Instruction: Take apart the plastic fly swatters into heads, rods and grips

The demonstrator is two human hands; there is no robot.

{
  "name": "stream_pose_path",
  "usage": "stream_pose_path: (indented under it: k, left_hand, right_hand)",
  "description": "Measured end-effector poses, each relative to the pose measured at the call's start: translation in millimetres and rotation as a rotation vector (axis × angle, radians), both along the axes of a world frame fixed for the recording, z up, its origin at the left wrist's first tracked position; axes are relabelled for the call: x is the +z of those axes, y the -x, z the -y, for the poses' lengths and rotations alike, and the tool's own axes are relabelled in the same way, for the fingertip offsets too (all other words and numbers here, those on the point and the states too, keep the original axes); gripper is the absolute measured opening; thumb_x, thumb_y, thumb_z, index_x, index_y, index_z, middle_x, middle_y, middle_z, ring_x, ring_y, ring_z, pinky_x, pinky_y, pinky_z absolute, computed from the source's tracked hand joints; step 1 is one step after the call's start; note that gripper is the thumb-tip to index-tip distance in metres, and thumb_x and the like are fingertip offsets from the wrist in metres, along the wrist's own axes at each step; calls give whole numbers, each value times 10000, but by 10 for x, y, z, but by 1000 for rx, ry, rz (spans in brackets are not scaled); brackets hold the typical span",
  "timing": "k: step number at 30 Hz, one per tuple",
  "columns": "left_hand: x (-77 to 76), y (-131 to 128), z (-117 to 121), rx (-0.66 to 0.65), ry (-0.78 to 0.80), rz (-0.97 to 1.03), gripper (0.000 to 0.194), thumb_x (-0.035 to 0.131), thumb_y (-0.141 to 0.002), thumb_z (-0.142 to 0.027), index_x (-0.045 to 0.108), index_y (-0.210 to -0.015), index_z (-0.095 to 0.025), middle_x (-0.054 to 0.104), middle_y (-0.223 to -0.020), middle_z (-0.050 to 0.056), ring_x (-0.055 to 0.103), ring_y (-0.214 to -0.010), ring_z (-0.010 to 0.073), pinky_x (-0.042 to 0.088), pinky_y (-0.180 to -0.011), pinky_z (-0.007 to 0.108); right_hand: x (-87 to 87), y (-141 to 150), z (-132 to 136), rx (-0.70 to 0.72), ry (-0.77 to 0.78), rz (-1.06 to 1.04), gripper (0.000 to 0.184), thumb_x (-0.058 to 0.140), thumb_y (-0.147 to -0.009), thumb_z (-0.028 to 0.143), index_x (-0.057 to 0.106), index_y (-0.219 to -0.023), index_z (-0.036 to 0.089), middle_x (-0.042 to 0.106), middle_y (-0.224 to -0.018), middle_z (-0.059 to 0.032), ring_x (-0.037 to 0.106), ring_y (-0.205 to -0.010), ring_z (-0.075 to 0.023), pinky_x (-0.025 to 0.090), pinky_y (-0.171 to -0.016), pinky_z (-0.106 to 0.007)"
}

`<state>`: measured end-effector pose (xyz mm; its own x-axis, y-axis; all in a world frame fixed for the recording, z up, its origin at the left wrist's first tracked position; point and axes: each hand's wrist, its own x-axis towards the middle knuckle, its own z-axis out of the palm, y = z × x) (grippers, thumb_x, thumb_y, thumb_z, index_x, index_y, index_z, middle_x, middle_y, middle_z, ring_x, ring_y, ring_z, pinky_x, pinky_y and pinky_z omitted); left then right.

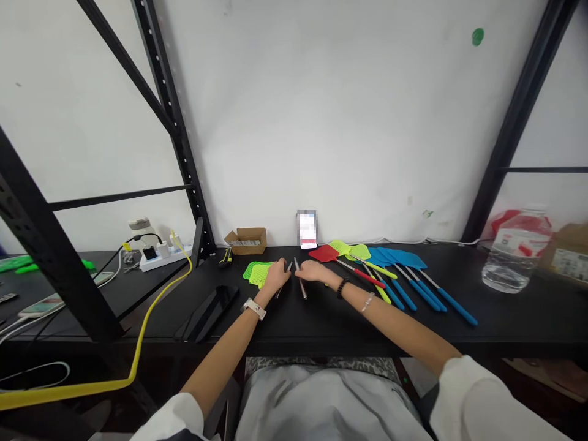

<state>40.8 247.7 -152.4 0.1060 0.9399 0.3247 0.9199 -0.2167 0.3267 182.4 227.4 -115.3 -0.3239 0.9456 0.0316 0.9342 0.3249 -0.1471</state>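
One slim metal rod [303,290] pinched in right hand [313,271], second rod [278,293] in closed left hand [276,274], over black table [340,331]. Loose pinch might let rod slip, roll; careless right-hand swing could nudge red swatter head [323,253]. Bottle label [514,242], carton label [570,264]: too small to read.

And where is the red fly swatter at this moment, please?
In the head view, the red fly swatter lies on the black table, just right of the right hand, beside the yellow-green swatters.
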Motion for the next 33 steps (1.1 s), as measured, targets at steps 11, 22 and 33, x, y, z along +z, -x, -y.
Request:
stream_pose_path:
  k: [11, 22, 33]
  left_hand:
    - [93, -7, 99, 37, -32, 42, 259, 388, -806, -237, 516, -989, -107, 590, -929, 147, 564, -888, 210, 403, -766, 289]
    - [308, -58, 370, -54, -119, 226, 259, 414, -791, -271, 539, -988, -158, 557, -896, 75, 537, -845, 160, 423, -776, 274]
    - [692, -201, 855, -512, 291, 1234, 447, 530, -713, -484, 541, -1000, -142, 607, -1006, 114, 594, -833, 159, 502, -634, 236]
  right_hand:
    - [99, -495, -131, -190, -137, 19, 304, 417, -898, 329, 573, -991, 85, 585, -977, -153, 550, -920, -225, 416, -713, -295]
    - [-20, -1498, 276, -224, -98, -46, 205, 470, -857, 279, 545, -730, 137, 578, -640, -42, 551, -587, -154, 294, -476, -211]
    - [-21, -926, 1178, 128, -292, -553, 191, 393, -885, 366, 440, -799, 201, 436, -529, 43, 432, -479, -136, 259, -478, -230]
